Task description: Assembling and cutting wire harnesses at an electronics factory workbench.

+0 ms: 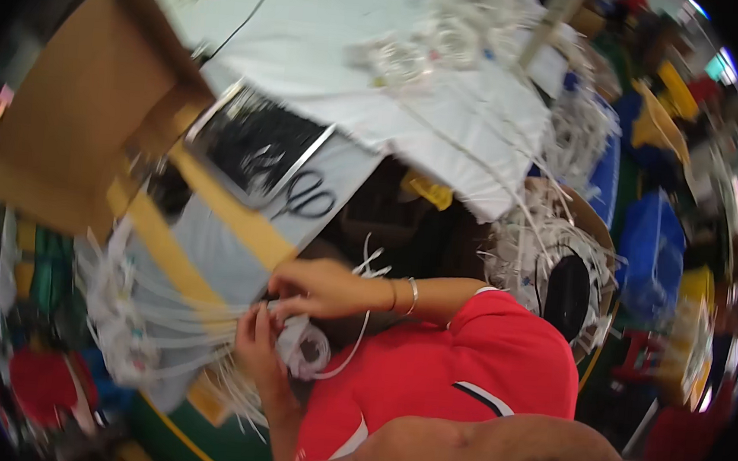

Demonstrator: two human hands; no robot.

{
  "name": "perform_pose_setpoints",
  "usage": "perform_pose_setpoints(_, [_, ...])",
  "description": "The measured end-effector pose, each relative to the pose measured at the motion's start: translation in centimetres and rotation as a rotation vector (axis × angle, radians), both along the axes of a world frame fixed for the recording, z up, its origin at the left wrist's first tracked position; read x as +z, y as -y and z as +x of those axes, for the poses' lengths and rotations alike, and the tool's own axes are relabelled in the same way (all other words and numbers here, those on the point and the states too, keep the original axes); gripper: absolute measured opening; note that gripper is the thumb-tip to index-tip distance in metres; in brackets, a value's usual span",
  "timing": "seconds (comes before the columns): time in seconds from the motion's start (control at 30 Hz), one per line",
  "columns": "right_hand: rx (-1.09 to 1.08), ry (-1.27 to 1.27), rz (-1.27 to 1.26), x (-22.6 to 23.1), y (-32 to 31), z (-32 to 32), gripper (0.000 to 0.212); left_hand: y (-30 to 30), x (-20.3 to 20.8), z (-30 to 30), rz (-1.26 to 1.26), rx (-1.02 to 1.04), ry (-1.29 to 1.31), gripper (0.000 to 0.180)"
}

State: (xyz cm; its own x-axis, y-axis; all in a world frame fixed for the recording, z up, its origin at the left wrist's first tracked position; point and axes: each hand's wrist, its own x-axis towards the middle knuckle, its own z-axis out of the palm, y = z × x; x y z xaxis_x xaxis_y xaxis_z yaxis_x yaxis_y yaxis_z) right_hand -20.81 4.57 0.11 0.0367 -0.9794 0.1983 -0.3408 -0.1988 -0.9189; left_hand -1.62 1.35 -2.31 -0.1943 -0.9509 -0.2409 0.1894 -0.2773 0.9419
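My right hand (pixel 321 287) and my left hand (pixel 257 347) meet at the edge of the table, fingers pinched together on a white cable (pixel 289 308). The exact spot they grip is small and partly covered by the fingers. Just below hangs a coiled part of white cable (pixel 303 347), close to my red shirt, with a loose end curving up past my right wrist. To the left of my hands, a bundle of white cables (pixel 172 306) fans out across the table toward a heap of white coils (pixel 122 332).
Black-handled scissors (pixel 307 195) lie by a metal tray of small black pieces (pixel 258 148). A cardboard box (pixel 83 113) stands on the left. White coils (pixel 436 45) rest on a white-covered table (pixel 314 44). At right are a carton of white cables (pixel 514 259) and a blue bin (pixel 651 257).
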Motion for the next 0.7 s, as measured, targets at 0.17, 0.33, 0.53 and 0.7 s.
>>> perform_pose_setpoints(0.17, [-0.068, -0.035, -0.101, -1.4, 1.2, -0.5, 0.036, 0.4, -0.2, -0.7, -0.035, -0.137, 0.003, 0.018])
perform_pose_setpoints(0.33, [0.083, 0.144, 0.047, -1.6, 1.6, 0.0, 0.024, 0.1, -0.1, -0.6, -0.020, -0.089, -0.162, 0.012])
perform_pose_setpoints(0.53, [0.152, 0.245, 0.118, -1.6, 1.4, 0.3, 0.017, 0.2, -0.4, -0.2, -0.017, -0.104, -0.180, 0.013])
perform_pose_setpoints(0.7, [0.113, 0.313, 0.251, -0.9, 1.3, 0.2, 0.012, 0.3, -0.5, 0.1, -0.012, -0.112, -0.176, 0.015])
